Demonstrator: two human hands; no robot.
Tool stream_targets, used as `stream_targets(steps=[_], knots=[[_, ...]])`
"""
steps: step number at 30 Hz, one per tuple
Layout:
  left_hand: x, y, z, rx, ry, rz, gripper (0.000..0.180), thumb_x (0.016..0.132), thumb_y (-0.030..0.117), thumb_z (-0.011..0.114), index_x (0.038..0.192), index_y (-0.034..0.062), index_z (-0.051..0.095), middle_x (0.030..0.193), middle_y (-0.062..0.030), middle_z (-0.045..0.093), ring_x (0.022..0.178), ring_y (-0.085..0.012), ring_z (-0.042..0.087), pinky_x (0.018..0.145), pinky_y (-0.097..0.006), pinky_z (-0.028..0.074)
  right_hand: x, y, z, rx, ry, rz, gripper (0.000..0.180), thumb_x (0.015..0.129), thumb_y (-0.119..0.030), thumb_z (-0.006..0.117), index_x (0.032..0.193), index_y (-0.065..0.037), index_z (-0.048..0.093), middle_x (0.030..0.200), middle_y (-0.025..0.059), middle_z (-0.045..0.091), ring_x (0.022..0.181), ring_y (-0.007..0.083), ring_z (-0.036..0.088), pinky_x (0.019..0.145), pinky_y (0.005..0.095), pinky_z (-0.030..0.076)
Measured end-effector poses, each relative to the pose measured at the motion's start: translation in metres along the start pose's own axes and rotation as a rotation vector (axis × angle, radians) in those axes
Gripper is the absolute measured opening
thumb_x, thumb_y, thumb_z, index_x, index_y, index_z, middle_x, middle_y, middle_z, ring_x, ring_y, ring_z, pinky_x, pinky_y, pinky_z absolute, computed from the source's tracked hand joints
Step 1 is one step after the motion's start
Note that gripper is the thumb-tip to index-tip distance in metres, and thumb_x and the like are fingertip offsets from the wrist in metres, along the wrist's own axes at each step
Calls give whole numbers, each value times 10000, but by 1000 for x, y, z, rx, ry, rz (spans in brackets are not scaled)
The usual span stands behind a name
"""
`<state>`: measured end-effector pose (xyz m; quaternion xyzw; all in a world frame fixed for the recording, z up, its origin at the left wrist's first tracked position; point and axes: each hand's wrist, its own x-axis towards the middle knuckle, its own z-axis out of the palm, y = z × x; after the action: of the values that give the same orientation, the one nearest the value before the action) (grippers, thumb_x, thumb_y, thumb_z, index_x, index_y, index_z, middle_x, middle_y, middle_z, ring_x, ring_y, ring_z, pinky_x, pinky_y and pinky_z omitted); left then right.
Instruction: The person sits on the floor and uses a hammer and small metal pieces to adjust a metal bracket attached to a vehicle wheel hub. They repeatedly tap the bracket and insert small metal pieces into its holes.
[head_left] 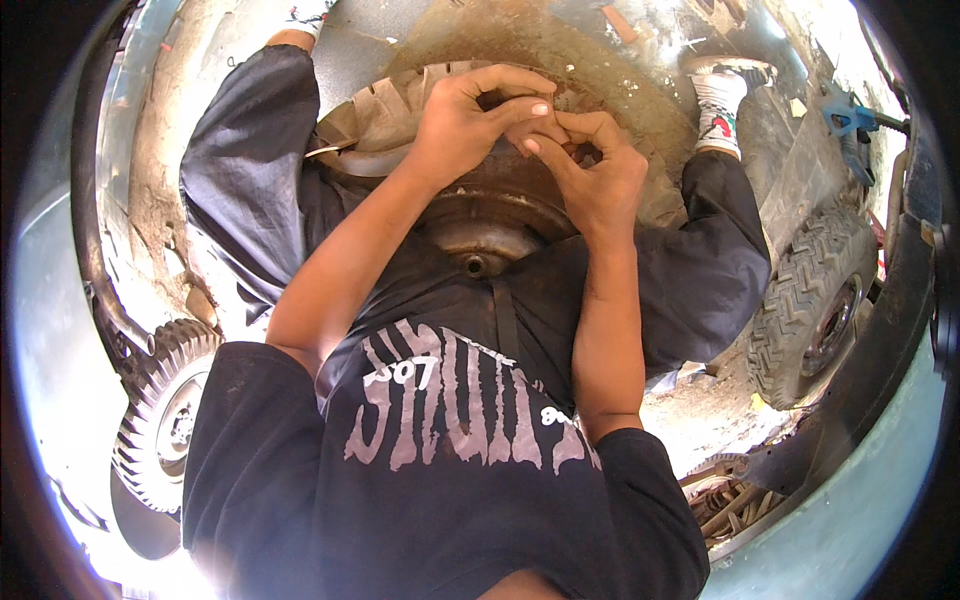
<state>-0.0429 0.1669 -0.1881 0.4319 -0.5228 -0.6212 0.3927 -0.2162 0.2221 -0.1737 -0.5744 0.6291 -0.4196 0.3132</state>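
Both hands meet above a worn tire lying between my legs. My left hand is closed, its thumb and forefinger pinched at the fingertips. Opposite it, my right hand is closed too, thumb against the bent fingers, its tips touching or nearly touching the left ones. Whatever sits between the fingertips is small, brownish and too hidden to name. Below the hands shows a rusty, rounded metal part with a small hole near my lap. A thin light-coloured edge sticks out at the tire's left side.
A wheel with chunky tread stands at the left, another wheel at the right. Beyond that one is a blue metal tool. Scrap pieces lie at lower right. Wet, dirty ground stretches ahead, with bits of debris.
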Motion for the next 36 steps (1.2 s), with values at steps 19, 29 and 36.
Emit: stream_targets(steps=[19, 29, 36], knots=[[11, -3, -19, 57, -73, 5, 243, 925, 128, 813, 1136, 12, 792, 1023, -69, 785, 939, -113, 699, 885, -282, 559, -10, 11, 14, 589, -106, 326, 246, 1005, -202, 747, 1124, 7, 697, 895, 83, 744, 816, 109, 675, 735, 254, 526], [7, 4, -12, 267, 16, 51, 232, 909, 153, 837, 1064, -17, 801, 981, -66, 786, 863, -124, 711, 799, -299, 595, -9, -1, 18, 261, 77, 37, 309, 885, -107, 847, 1154, -30, 717, 964, 105, 782, 892, 165, 747, 771, 308, 599], [9, 2, -17, -12, -52, -184, 274, 921, 139, 824, 1148, -7, 776, 1016, -69, 777, 881, -128, 708, 833, -312, 597, -12, 0, 20, 221, 19, 112, 334, 918, 21, 780, 1244, 24, 711, 1085, 122, 775, 928, 160, 745, 788, 276, 610]])
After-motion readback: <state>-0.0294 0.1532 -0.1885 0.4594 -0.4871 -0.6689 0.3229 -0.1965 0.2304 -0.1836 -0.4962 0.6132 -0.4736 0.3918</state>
